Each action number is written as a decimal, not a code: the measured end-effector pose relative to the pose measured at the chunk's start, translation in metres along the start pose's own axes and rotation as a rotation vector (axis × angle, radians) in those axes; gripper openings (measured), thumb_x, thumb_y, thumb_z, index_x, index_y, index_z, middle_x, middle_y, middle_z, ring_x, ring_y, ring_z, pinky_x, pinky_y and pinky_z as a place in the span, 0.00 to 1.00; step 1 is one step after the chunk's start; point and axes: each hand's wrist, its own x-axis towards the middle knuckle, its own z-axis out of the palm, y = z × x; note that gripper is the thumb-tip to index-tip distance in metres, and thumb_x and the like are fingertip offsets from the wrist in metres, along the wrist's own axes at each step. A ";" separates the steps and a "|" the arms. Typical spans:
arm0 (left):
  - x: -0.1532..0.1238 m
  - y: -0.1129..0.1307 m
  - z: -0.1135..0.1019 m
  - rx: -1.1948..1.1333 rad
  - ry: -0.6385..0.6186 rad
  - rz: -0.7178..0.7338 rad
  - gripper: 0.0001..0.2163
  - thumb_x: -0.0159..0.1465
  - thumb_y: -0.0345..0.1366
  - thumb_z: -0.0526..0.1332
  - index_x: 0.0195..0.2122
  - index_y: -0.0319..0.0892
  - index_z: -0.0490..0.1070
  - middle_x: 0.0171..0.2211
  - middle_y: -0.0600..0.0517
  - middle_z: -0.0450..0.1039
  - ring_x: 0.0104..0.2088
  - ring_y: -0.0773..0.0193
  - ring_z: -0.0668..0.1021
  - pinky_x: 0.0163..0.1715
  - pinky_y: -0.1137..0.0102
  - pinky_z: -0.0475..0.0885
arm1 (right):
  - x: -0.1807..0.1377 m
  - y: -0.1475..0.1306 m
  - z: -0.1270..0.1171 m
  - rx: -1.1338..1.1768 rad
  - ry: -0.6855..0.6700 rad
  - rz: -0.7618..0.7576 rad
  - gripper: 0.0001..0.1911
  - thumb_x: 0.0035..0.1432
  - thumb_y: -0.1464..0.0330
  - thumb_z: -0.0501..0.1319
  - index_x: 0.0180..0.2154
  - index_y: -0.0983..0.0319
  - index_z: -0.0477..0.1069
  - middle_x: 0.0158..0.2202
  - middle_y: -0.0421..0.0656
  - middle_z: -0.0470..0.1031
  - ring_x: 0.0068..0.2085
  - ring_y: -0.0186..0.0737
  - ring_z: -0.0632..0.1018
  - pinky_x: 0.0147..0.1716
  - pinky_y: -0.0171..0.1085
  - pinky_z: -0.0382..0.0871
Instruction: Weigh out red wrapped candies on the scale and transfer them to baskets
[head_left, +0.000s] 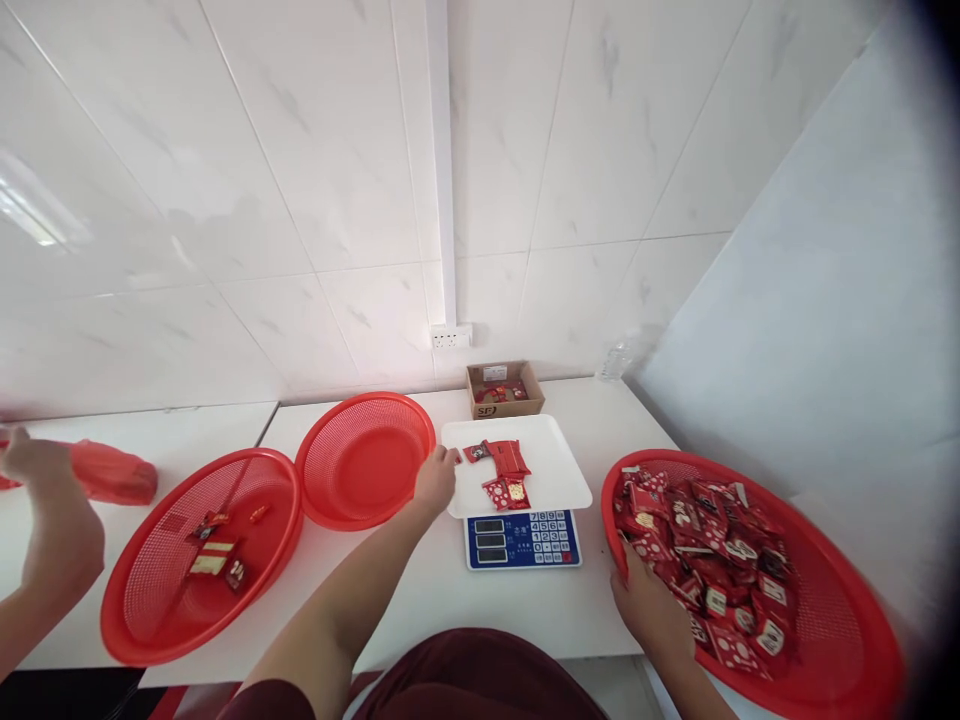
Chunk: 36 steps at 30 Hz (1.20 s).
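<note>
My left hand (pixel 435 482) is at the left edge of the scale's white tray (pixel 555 465), closed, with a bit of red wrapper showing at its fingertips. Several red snack packets (pixel 510 458) lie on that tray, one with a cream-coloured window. Below it is the blue keypad panel of the weighing scale (pixel 523 540); its displays look dark. My right hand (pixel 651 608) grips the near left rim of a large red plastic basket (pixel 847 610). Heaped inside that basket are many red and white snack packets (pixel 720 560). The right thumb and fingertips are partly hidden by the rim.
Left of the scale stands a red basket (pixel 367 405); beside it, another red basket (pixel 135 630) holds several packets. A small cardboard box (pixel 510 408) with red packets sits against the wall. Another person's arm (pixel 64 530) reaches in at far left, near a red plastic bag (pixel 116 475).
</note>
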 end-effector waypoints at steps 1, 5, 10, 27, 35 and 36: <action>0.001 -0.009 -0.006 0.004 0.037 -0.051 0.17 0.65 0.27 0.45 0.51 0.44 0.65 0.51 0.43 0.66 0.48 0.59 0.72 0.47 0.64 0.66 | 0.000 0.000 0.000 0.001 0.004 -0.002 0.28 0.62 0.67 0.40 0.62 0.67 0.52 0.54 0.57 0.70 0.51 0.52 0.75 0.46 0.48 0.68; 0.007 -0.024 -0.018 0.021 0.152 -0.198 0.19 0.65 0.31 0.47 0.57 0.42 0.61 0.61 0.39 0.56 0.61 0.48 0.60 0.58 0.52 0.55 | 0.001 0.001 0.001 -0.003 0.003 -0.011 0.28 0.62 0.66 0.40 0.61 0.67 0.53 0.52 0.57 0.72 0.48 0.53 0.76 0.44 0.48 0.69; 0.021 0.013 0.005 -0.035 -0.052 0.128 0.22 0.65 0.32 0.47 0.61 0.50 0.56 0.66 0.47 0.49 0.67 0.50 0.48 0.61 0.49 0.48 | 0.002 0.001 0.003 -0.024 0.003 -0.007 0.28 0.62 0.66 0.39 0.62 0.68 0.52 0.54 0.57 0.70 0.48 0.53 0.77 0.43 0.48 0.69; -0.017 -0.030 -0.002 -0.168 0.131 -0.125 0.20 0.66 0.34 0.48 0.60 0.45 0.58 0.61 0.43 0.57 0.61 0.53 0.61 0.57 0.59 0.60 | 0.014 -0.004 0.003 -0.001 0.222 -0.105 0.30 0.61 0.63 0.45 0.61 0.72 0.54 0.58 0.59 0.64 0.56 0.54 0.69 0.52 0.49 0.63; -0.082 -0.061 0.013 -0.039 -0.116 -0.174 0.22 0.65 0.39 0.52 0.60 0.46 0.59 0.54 0.44 0.70 0.61 0.48 0.63 0.62 0.46 0.44 | 0.025 -0.117 -0.007 0.009 0.125 -0.697 0.21 0.61 0.69 0.48 0.55 0.59 0.66 0.57 0.46 0.67 0.57 0.44 0.67 0.54 0.42 0.61; -0.085 -0.062 0.013 -0.016 -0.131 -0.181 0.21 0.66 0.37 0.50 0.61 0.47 0.59 0.54 0.45 0.71 0.61 0.48 0.63 0.61 0.45 0.43 | 0.026 -0.128 -0.006 -0.029 0.113 -0.721 0.21 0.61 0.72 0.49 0.54 0.59 0.67 0.57 0.46 0.68 0.56 0.45 0.67 0.53 0.42 0.61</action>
